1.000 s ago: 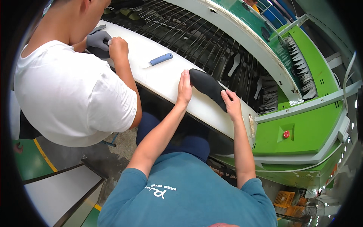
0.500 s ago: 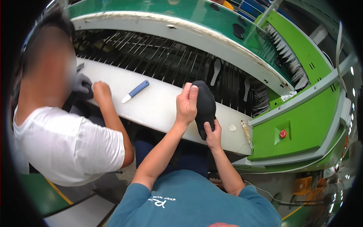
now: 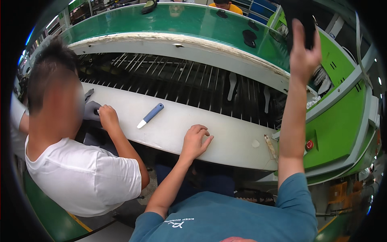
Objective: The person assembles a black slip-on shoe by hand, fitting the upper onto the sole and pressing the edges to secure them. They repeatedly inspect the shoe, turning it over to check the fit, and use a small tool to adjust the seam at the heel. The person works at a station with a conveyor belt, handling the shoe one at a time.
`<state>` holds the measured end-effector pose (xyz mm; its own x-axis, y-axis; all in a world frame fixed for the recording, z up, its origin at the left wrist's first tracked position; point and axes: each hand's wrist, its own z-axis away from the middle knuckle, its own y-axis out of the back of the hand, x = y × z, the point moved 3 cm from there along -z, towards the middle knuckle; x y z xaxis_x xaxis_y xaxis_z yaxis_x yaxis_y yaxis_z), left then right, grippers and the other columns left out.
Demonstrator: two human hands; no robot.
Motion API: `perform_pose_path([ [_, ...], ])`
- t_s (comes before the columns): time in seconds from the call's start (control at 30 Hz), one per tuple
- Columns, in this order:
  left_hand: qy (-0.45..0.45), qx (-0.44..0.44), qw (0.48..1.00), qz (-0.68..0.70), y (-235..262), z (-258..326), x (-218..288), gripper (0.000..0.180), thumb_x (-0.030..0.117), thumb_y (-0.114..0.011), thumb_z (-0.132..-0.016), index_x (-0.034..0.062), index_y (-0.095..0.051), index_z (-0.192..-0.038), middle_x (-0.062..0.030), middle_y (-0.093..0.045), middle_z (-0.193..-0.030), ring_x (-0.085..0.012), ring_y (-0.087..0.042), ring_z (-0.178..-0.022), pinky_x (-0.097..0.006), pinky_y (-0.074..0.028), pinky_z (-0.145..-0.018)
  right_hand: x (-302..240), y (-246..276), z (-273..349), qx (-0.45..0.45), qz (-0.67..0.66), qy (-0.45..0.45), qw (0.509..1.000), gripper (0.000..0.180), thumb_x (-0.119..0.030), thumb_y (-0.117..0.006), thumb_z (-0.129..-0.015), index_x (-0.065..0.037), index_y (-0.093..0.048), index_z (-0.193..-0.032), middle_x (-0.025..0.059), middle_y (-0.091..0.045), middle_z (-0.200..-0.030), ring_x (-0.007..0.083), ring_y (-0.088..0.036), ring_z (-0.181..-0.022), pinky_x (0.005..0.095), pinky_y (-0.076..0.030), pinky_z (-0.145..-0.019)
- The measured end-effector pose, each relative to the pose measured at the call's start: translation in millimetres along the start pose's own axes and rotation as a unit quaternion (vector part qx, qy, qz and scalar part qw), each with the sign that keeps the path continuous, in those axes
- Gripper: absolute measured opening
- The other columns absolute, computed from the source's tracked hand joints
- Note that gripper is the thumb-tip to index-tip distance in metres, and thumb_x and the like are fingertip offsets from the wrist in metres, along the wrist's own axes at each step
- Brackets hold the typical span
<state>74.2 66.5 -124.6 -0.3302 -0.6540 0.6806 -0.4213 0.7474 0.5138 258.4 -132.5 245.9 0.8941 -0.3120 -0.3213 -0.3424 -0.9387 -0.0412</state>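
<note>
- We see the right hand [image 3: 305, 56] up high at upper right, thumb and fingers gripping a black shoe piece [image 3: 302, 12].
- Black shoe piece is near the top edge, over the green machine's [image 3: 334, 139] side; its outline blurs into the dark, and it covers part of the view behind.
- We have the left hand [image 3: 195, 141] over the front of the white bench [image 3: 225, 147], fingers loosely curled, holding nothing; we can't tell if it touches the surface.
- Right forearm cuts across the machine's grey rail, blocking our view of that corner.
- On the bench, left of the left hand: blue-handled tool [image 3: 152, 113], pale tip toward us.
- Right end of bench: small whitish scrap [image 3: 255, 143], wrapped stick [image 3: 270, 146] just beside it.
- Behind the bench: row of metal bars [image 3: 189, 78], two pale soles [image 3: 232, 86] among them.
- Farther back: green belt [image 3: 161, 26] with dark pieces [image 3: 249, 38] on it.
- Red button [image 3: 309, 145] sits just right of the forearm.
- Co-worker in white shirt [image 3: 80, 173] takes the bench's left end, one grey glove [image 3: 92, 110] on.
</note>
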Motion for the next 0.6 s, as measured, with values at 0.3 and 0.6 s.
perform_pose_path([
  [0.3,0.014,0.034,0.998,0.046,-11.9,-5.7,-9.8,0.013,0.015,-0.082,-0.094,0.0033,-0.076,-0.095,-0.0133,-0.078,-0.108,-0.0354,-0.072,-0.11,-0.046,-0.058,-0.097,96.6,-226.5,32.2,-0.437,0.317,0.047,0.841,0.056,-0.07,-0.064,-0.101,-0.034,-0.078,-0.14,0.0171,-0.062,-0.152,0.0379,-0.064,-0.137,0.0544,-0.053,-0.113],
  [0.6,0.035,0.081,0.993,0.078,-27.5,12.3,-32.6,0.016,0.018,-0.08,-0.087,0.0028,-0.074,-0.086,-0.0166,-0.072,-0.091,-0.0403,-0.069,-0.097,-0.051,-0.057,-0.087,144.7,-216.9,34.6,-0.549,0.0,-0.069,0.833,0.056,-0.036,-0.068,-0.113,-0.004,-0.062,-0.159,0.0158,-0.064,-0.16,0.0244,-0.059,-0.147,0.0368,-0.043,-0.123],
])
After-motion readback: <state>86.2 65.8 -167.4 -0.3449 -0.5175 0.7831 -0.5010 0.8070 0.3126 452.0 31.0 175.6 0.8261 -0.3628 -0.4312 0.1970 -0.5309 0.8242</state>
